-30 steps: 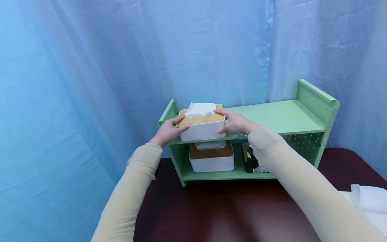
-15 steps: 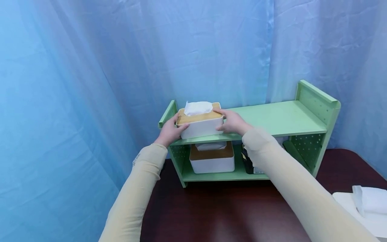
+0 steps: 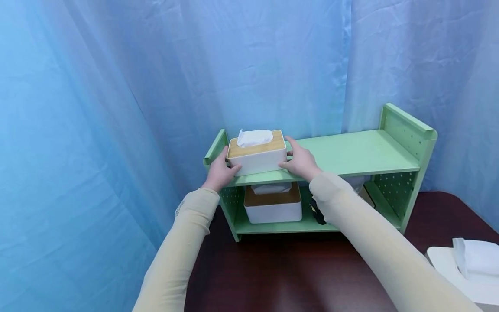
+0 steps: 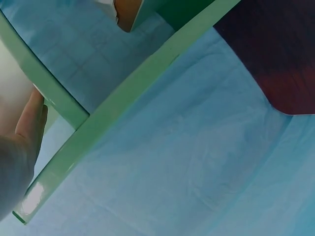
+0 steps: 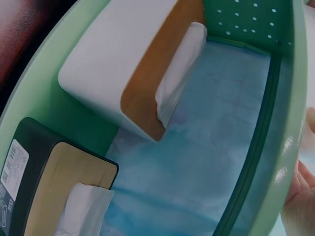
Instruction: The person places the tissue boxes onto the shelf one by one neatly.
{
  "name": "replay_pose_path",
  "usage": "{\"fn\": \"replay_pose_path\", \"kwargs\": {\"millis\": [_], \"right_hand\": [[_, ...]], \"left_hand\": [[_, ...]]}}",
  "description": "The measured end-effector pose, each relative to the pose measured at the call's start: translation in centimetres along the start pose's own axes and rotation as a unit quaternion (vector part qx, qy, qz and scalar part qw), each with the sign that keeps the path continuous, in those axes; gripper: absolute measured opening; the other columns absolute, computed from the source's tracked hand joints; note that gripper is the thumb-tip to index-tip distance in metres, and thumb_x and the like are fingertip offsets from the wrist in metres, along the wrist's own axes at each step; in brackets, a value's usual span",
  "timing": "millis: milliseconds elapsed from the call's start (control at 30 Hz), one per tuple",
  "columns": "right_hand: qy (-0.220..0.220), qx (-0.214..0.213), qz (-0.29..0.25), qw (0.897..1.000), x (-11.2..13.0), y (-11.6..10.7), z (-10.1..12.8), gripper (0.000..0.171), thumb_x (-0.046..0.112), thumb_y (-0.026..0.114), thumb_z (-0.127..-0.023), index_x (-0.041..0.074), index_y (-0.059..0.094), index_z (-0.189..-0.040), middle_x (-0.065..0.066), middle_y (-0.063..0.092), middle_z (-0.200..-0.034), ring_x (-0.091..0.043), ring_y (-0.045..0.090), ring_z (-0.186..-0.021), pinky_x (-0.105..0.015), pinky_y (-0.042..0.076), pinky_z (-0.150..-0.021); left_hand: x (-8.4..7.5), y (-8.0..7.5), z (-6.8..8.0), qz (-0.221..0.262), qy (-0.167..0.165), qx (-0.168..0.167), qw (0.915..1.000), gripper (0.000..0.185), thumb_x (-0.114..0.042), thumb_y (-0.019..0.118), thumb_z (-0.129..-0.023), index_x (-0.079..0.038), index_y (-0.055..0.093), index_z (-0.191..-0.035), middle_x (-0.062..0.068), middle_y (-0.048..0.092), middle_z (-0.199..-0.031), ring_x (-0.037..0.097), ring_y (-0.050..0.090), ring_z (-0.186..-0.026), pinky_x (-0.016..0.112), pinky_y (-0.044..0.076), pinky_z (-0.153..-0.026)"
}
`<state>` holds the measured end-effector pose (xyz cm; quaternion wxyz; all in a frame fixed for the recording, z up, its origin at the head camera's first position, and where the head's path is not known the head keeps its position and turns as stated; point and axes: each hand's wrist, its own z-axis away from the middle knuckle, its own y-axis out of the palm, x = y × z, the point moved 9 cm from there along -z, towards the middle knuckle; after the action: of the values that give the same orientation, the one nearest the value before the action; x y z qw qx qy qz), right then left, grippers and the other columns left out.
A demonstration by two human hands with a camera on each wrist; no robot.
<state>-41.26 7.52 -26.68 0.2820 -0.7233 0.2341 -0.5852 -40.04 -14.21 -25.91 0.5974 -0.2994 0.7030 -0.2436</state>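
Observation:
A white tissue box (image 3: 260,163) with a wood-look lid and a white tissue sticking up sits on the upper board of a green shelf (image 3: 354,149), near its left end. My left hand (image 3: 220,172) is at the box's left side, its thumb against the front face. At the right side, my right hand (image 3: 302,161) spreads its fingers, the index raised clear of the lid and the thumb by the front corner. The left wrist view shows straight left fingers (image 4: 30,120) beside the green edge. Part of the right hand (image 5: 299,201) appears past the shelf edge.
A second white tissue box (image 5: 110,54) stands on the lower board. To its right is a dark tissue box (image 5: 74,182) with a tan lid, mostly behind my right forearm in the head view. A white packet (image 3: 481,258) lies at the right on the dark red table (image 3: 288,268).
The upper tissue box has shifted slightly left and back on the shelf. My fingers have come off its lid, and the right hand has loosened from it.

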Motion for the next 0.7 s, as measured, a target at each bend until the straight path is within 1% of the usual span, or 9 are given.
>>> {"fn": "replay_pose_path", "kwargs": {"millis": [100, 200, 333, 400, 567, 700], "right_hand": [[0.0, -0.015, -0.008, 1.0, -0.3, 0.0, 0.0, 0.083, 0.017, 0.066, -0.089, 0.017, 0.013, -0.153, -0.022, 0.052, -0.134, -0.036, 0.052, -0.12, -0.048, 0.042, -0.099], [-0.001, -0.021, -0.013, 1.0, -0.5, 0.1, 0.1, 0.082, 0.016, 0.065, -0.089, 0.018, 0.014, -0.153, -0.022, 0.055, -0.131, -0.035, 0.057, -0.114, -0.046, 0.045, -0.096], [-0.004, -0.021, -0.028, 0.999, -0.9, 0.1, 0.2, 0.08, 0.015, 0.064, -0.089, 0.017, 0.017, -0.153, -0.022, 0.057, -0.127, -0.036, 0.06, -0.11, -0.047, 0.046, -0.094], [-0.008, -0.017, -0.041, 0.999, -1.0, 0.1, 0.3, 0.079, 0.014, 0.064, -0.089, 0.016, 0.017, -0.153, -0.023, 0.057, -0.126, -0.036, 0.059, -0.111, -0.047, 0.047, -0.093], [-0.021, 0.002, -0.083, 0.996, -1.2, 0.2, 0.9, 0.076, 0.011, 0.062, -0.09, 0.013, 0.018, -0.152, -0.025, 0.053, -0.131, -0.037, 0.055, -0.118, -0.046, 0.048, -0.093], [-0.034, 0.009, -0.096, 0.995, -1.4, 0.1, 1.6, 0.075, 0.01, 0.061, -0.09, 0.012, 0.019, -0.152, -0.025, 0.052, -0.133, -0.037, 0.054, -0.119, -0.047, 0.047, -0.095]], "left_hand": [[0.1, -0.1, 0.1, 0.005, -0.001, -0.014, 0.9999, 0.078, -0.022, 0.059, -0.094, -0.01, 0.01, -0.153, 0.018, 0.044, -0.143, 0.029, 0.047, -0.128, 0.041, 0.044, -0.1], [0.3, 0.0, 0.2, 0.01, -0.005, -0.026, 0.9996, 0.077, -0.021, 0.058, -0.094, -0.011, 0.009, -0.153, 0.019, 0.049, -0.138, 0.029, 0.05, -0.124, 0.04, 0.047, -0.096], [0.5, 0.1, 0.3, 0.021, -0.008, -0.03, 0.9993, 0.076, -0.02, 0.057, -0.095, -0.01, 0.009, -0.153, 0.018, 0.049, -0.138, 0.028, 0.051, -0.123, 0.04, 0.048, -0.094], [0.7, 0.1, 0.4, 0.027, -0.009, -0.032, 0.9991, 0.076, -0.021, 0.057, -0.095, -0.009, 0.009, -0.153, 0.019, 0.05, -0.137, 0.029, 0.052, -0.123, 0.041, 0.048, -0.094], [1.1, 0.1, 1.0, 0.032, -0.012, -0.034, 0.9988, 0.076, -0.022, 0.056, -0.095, -0.006, 0.008, -0.153, 0.02, 0.054, -0.132, 0.029, 0.056, -0.118, 0.041, 0.049, -0.092], [1.5, 0.4, 1.6, 0.036, -0.018, -0.033, 0.9987, 0.075, -0.023, 0.055, -0.095, -0.007, 0.009, -0.153, 0.019, 0.053, -0.132, 0.03, 0.056, -0.118, 0.041, 0.049, -0.093]]}}
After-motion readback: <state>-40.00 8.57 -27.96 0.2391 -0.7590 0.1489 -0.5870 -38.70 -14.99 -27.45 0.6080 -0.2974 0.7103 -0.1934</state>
